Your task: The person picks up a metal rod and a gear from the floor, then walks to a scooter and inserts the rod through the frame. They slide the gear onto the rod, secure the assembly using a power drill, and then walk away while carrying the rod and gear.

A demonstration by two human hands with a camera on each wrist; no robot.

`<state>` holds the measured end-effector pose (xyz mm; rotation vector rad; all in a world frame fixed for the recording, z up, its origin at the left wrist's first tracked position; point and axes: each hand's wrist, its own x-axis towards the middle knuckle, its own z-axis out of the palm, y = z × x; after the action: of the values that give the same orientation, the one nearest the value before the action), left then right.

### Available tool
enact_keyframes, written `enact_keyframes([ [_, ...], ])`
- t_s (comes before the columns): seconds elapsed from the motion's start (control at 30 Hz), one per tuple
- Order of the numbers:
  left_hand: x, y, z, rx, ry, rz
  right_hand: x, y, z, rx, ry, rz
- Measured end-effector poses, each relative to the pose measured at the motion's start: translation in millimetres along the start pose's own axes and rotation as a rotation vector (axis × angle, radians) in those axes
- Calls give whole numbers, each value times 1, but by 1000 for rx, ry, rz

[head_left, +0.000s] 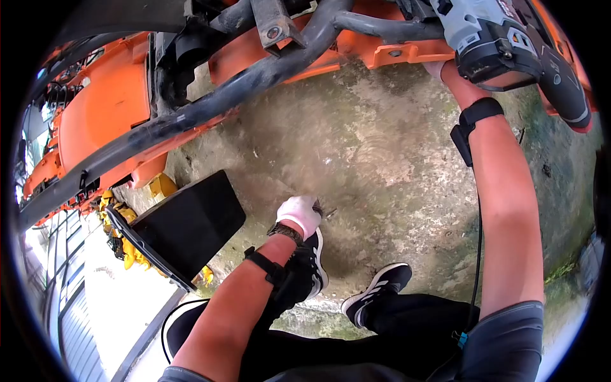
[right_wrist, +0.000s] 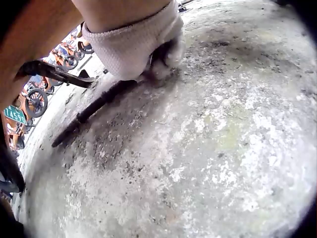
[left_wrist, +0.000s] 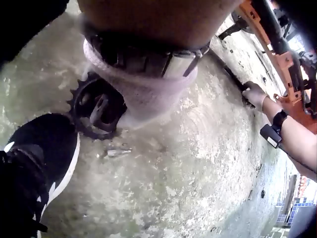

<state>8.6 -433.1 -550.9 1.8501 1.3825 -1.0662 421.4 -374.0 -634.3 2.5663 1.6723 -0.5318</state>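
Note:
My left hand point(head_left: 299, 213), in a white glove, is low over the concrete near my shoe. In the left wrist view this hand point(left_wrist: 148, 99) covers one side of a dark toothed sprocket point(left_wrist: 81, 116); its fingers are hidden behind the glove and wrist. A small metal piece point(left_wrist: 119, 152) lies beside the sprocket. Far to the right, my gloved right hand point(right_wrist: 138, 49) is down at the ground with curled fingers around one end of a dark rod point(right_wrist: 94, 108). In the head view a power tool hides most of the right hand point(head_left: 434, 69).
An orange frame point(head_left: 105, 95) with a black tube point(head_left: 254, 73) spans the top. The power tool point(head_left: 503, 48) sits at upper right, above my right forearm. A black panel point(head_left: 191, 219) stands left of my left hand. My shoes point(head_left: 382, 283) are on the concrete.

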Motion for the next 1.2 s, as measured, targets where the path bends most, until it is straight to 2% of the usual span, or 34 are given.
enact_keyframes([
  [0.1,-5,3,0,11,-10,24,0,4,-2,-12,-33,-10],
  [0.17,-10,15,1,66,-69,104,1,8,-7,-19,-52,-17],
  [0.23,-13,30,7,129,-137,91,6,11,-11,-26,-82,-28],
  [0.33,-8,37,32,184,-79,102,-4,19,-11,-38,-159,-52],
  [0.43,7,31,49,234,-8,229,-13,14,-11,-65,-270,-80],
  [0.53,10,43,29,331,-185,281,-26,10,-21,-68,-456,-86],
  [0.6,7,49,17,300,-203,234,-57,9,-35,-155,-704,-304],
  [0.63,6,52,13,279,-198,231,-65,25,-25,-288,-759,-785],
  [0.67,4,51,13,279,-204,251,-83,13,-44,-104,-796,-613],
  [0.7,5,51,15,273,-219,265,-98,30,-17,29,-801,-525],
  [0.77,6,48,24,194,-172,221,-136,32,-25,341,-888,-341],
  [0.83,1,56,9,31,-185,154,-163,19,-48,569,-1111,-34],
  [0.87,-1,61,6,-37,-134,167,-175,20,-47,541,-1048,-142],
  [0.9,-1,66,-2,-266,-212,137,-185,23,-43,510,-985,-248],
  [0.97,-1,78,-20,-726,-383,78,-203,25,-46,645,-1160,-23],
  [1.1,15,100,-3,-1385,-250,245,-227,20,-76,818,-1177,101],
  [1.2,3,118,-24,-1644,-315,291,-229,11,-107,682,-1054,-64],
])
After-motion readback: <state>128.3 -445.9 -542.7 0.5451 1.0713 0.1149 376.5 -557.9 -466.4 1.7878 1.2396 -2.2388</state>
